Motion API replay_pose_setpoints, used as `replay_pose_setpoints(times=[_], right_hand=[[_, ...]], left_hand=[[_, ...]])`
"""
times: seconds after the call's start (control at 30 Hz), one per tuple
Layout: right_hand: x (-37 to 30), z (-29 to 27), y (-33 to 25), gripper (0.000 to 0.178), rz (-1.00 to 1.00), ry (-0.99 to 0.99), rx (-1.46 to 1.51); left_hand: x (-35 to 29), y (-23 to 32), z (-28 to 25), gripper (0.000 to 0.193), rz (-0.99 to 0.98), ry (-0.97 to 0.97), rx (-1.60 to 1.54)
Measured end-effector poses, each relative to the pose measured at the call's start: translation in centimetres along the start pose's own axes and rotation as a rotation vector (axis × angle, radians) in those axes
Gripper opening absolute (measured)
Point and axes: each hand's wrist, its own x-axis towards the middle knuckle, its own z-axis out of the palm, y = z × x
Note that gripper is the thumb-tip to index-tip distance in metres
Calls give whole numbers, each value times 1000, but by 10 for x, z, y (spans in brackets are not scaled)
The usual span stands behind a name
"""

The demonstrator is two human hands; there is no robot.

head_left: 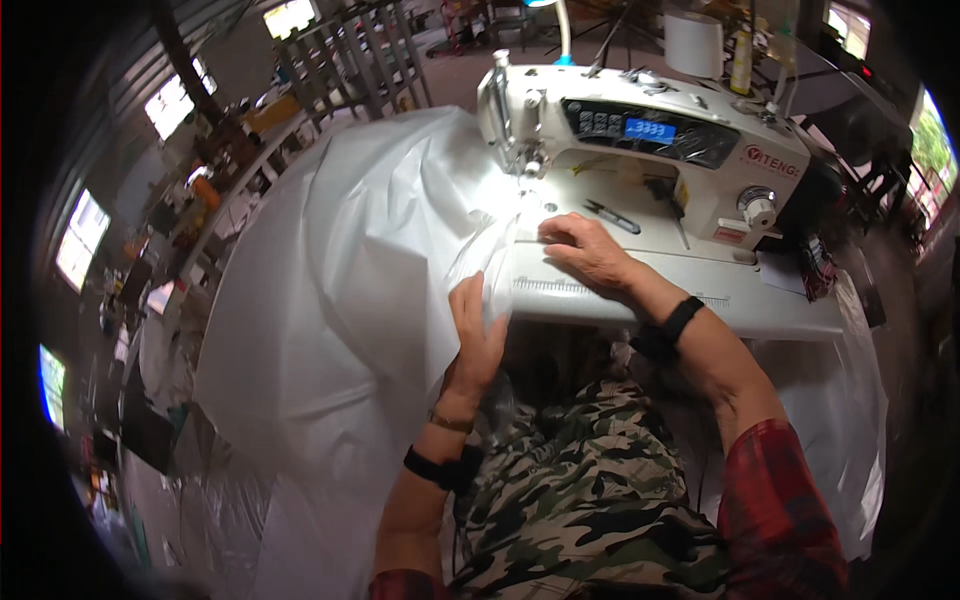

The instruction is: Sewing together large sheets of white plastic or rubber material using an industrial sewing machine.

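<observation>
Two bare hands at the near side of a white sewing machine (pixel 700 186): left hand (pixel 478 338) on the white sheet (pixel 330 290), right hand (pixel 592 255) just off it, toward 2 o'clock from the left. As for the sheet, mostly spread from 8 round to 11 o'clock of the left hand, draped in broad soft folds, with a gathered edge (pixel 500 255) down its right side.

For the long axis, best read along that edge: from the left fingers toward 1 o'clock, up to the brightly lit needle area (pixel 524 186). Key relation: left fingers, edge and needle area roughly in one line, likely easy to spoil with a sideways turn of the wrist. Nearer to the sheet, and in contact, the left hand; nearer to the needle area, at about 5 o'clock from it, the right.

Left fingers: close together along the edge, thumb opposite, apparently pinching the sheet; cannot tell how firmly. Right fingers: half-curled over the counter (pixel 680 272), loosely apart from the thumb, nothing visible between; cannot tell whether touching the surface.

At 2 o'clock from the right fingers, dark-handled snips (pixel 613 217); farther off, toward 1 o'clock, a white thread cone (pixel 693 45).
</observation>
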Motion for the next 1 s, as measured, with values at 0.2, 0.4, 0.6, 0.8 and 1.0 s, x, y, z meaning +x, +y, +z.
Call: replay_pose_setpoints(times=[0.2, 0.4, 0.6, 0.8, 1.0], right_hand=[[-24, -1, -21, 14, -305, 194, -398], [-4, 52, -55, 21, -619, 65, -465], [-8, 113, -80, 22, -649, -183, -533], [-9, 148, -83, 13, -713, -218, -754], [-17, 176, -104, 9, -727, -446, -815]], left_hand=[[-125, 14, -74, 70, -362, -298, -18], [-121, -37, -187, 57, -596, -341, 335], [-80, -138, -299, 59, -744, -460, 778], [-65, -176, -316, 58, -594, -240, 818], [-8, -171, -336, 55, -700, -285, 928]])
